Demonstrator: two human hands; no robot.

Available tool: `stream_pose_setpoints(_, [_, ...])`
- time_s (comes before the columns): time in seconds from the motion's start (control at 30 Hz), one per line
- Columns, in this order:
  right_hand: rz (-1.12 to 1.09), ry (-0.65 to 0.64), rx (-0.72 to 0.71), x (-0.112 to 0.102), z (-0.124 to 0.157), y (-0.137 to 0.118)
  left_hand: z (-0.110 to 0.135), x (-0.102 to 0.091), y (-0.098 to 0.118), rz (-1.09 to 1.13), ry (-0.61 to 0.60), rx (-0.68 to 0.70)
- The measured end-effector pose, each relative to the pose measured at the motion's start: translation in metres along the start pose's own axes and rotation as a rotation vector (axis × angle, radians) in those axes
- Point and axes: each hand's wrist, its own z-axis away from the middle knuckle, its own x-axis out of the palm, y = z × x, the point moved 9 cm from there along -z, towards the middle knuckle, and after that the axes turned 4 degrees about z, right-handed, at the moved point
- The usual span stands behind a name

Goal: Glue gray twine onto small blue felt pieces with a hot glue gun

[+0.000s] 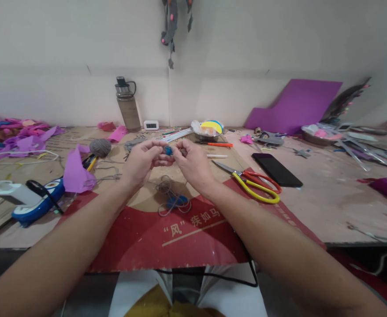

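Over the middle of the table my left hand (146,159) is closed around a small blue piece (169,150), perhaps felt. Right beside it, the pinched fingers of my right hand (193,165) meet at the edge of that piece. What lies between the right fingertips is too small to make out. Below the hands, loose loops of grey yarn (164,187) lie on a red and brown cardboard sheet (127,246). Another blue piece (177,201) rests among the loops. To the right, scissors (251,180) with a red and a yellow handle lie partly spread.
A black phone (276,169) lies beyond the scissors. Left are a grey yarn ball (100,148), pink felt (76,169) and a blue power strip (53,189) with a charger. A bottle (128,108), small clock (151,125) and bowl (206,136) stand near the wall.
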Motion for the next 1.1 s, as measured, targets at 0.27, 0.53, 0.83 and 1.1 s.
stream_pose_setpoints(0.27, [0.030,-0.007,-0.061,0.000,0.002,-0.006,0.005,0.003,0.012,-0.263,0.018,0.127])
stream_pose_setpoints(0.53, [-0.012,-0.031,-0.099,0.001,0.005,-0.008,0.005,-0.003,0.013,-0.248,0.062,0.112])
stream_pose_setpoints(0.83, [-0.075,-0.024,-0.007,0.002,0.003,-0.002,0.002,0.000,0.002,-0.137,0.005,0.029])
stream_pose_setpoints(1.1, [-0.143,0.010,0.065,-0.002,0.000,0.013,-0.003,0.003,-0.010,0.027,-0.087,-0.118])
